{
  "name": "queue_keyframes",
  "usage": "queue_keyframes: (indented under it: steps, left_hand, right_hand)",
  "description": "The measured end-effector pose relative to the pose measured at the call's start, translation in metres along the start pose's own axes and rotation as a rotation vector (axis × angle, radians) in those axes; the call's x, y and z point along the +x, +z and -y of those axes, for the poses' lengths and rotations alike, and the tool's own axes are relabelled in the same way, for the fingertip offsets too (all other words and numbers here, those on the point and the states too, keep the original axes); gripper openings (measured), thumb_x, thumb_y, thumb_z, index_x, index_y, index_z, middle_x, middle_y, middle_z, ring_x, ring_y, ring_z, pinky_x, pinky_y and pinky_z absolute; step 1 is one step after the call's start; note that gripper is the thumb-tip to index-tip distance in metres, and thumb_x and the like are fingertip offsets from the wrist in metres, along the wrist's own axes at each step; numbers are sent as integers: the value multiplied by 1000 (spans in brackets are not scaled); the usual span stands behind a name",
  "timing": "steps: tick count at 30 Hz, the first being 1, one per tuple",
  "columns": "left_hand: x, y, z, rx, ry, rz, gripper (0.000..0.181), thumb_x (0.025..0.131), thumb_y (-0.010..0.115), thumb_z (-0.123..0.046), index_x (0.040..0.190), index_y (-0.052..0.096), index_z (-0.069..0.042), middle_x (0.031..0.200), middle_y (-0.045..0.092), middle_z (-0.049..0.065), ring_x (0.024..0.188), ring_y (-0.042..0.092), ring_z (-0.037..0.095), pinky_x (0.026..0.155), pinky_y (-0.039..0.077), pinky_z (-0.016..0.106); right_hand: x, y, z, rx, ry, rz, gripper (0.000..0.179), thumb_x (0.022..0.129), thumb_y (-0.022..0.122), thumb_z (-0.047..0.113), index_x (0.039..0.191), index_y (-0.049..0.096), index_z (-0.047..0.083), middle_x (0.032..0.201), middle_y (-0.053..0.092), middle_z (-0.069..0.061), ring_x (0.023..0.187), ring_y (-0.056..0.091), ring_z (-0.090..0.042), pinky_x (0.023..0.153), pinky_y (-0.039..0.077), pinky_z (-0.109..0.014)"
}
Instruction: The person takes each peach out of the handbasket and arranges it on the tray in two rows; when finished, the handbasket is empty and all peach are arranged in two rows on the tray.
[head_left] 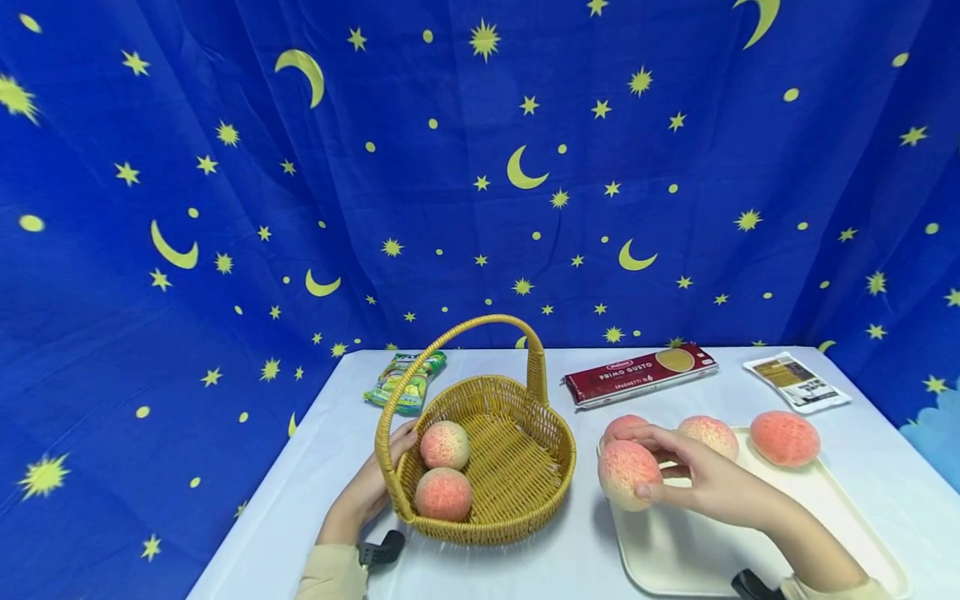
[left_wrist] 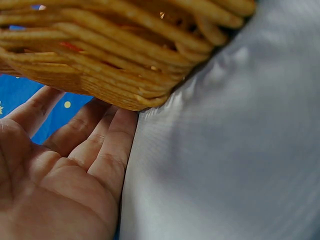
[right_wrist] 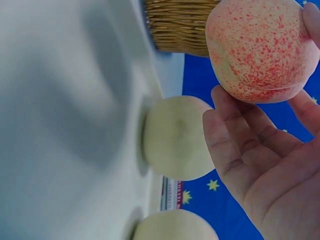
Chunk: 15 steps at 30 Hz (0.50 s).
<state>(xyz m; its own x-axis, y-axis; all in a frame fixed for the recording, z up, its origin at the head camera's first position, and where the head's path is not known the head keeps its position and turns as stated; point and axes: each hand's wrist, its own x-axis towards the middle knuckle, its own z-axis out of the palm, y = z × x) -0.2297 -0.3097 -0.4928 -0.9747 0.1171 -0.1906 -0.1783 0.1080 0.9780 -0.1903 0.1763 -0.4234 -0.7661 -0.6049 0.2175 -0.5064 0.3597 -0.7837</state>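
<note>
My right hand [head_left: 697,479] holds a pink and cream peach [head_left: 628,473] between fingers and thumb, above the left edge of a cream tray [head_left: 697,558]. In the right wrist view that peach [right_wrist: 260,50] shows red speckles. On the tray, another peach [head_left: 626,425] is partly hidden behind the held one; a second peach [head_left: 708,435] and a redder peach [head_left: 785,439] lie along its far side. Against the left side of a wicker basket [head_left: 517,525] rests my left hand [head_left: 375,483], its fingers extended. Two peaches, one [head_left: 445,445] behind the other [head_left: 443,495], sit inside the basket's left part.
Behind the basket at left lies a green snack packet [head_left: 405,383]. A red spaghetti pack [head_left: 637,377] lies at the back, and a white and brown packet [head_left: 797,382] at the back right. The basket's tall handle [head_left: 450,333] arches over it. A blue curtain [head_left: 465,225] hangs behind the white table [head_left: 285,533].
</note>
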Motion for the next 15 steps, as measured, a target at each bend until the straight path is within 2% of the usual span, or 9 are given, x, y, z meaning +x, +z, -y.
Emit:
queue_keyframes:
  steps: [4, 9, 15]
  left_hand:
    - [0, 0, 0, 4, 1, -2, 69, 109, 55, -47, 168, 35, -17, 170, 42, 20, 156, 40, 38, 128, 36, 52]
    - [1, 0, 1, 11, -5, -7, 69, 109, 54, -47, 168, 36, -17, 169, 44, 19, 154, 43, 36, 125, 40, 48]
    - [1, -1, 1, 29, -3, -4, 71, 110, 53, -48, 169, 32, -15, 169, 41, 22, 155, 42, 39, 125, 40, 49]
  right_hand:
    - [-7, 5, -9, 15, -27, -3, 56, 99, 76, 11, 150, 54, 4, 142, 66, -10, 124, 59, 7, 96, 60, -26]
    - [-13, 9, -16, 42, -44, -3, 54, 100, 74, 10, 151, 55, 7, 144, 66, 3, 126, 60, 6, 96, 60, -26]
    - [-18, 13, -23, 98, -7, 19, 56, 100, 74, 11, 151, 53, 2, 144, 65, 9, 125, 60, 6, 98, 58, -24]
